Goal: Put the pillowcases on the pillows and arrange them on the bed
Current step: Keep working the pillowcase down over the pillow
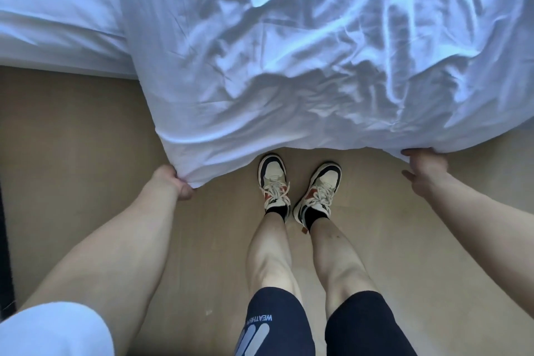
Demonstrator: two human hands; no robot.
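Head view, looking down. Large white wrinkled fabric pillowcase with pillow bulk inside (318, 52) fills the upper centre and right of the frame, its lower edge hanging over the tan floor (72, 153). Cannot tell how far the pillow sits inside the case.

Left hand (173, 182), lower left of centre: grip closed on the pillowcase's lower left corner, fingers curled round the cloth edge. Bare forearm runs down to a white short sleeve (52, 329) at the bottom left corner.

Right hand (424, 170), right of centre: grip on the pillowcase's lower right edge, thumb and upper fingers pinching the hem; one finger sticks out loose below it.

White bed with smooth sheet (57, 23) in the upper left, its edge meeting the floor; the pillowcase overlaps it on the right side.

Centre of frame: two white, navy and red lace-up sneakers (273, 182) with black socks, standing on the floor just under the pillowcase's hanging edge. Bare legs go down to dark navy shorts (277, 326) at the bottom centre. Shorts carry white print reading "WEATHER", upside down from this view, last letters partly cut, plus pale blue slanted bars below it.

Dark vertical strip (4, 254) along the left frame edge, unclear what it is.
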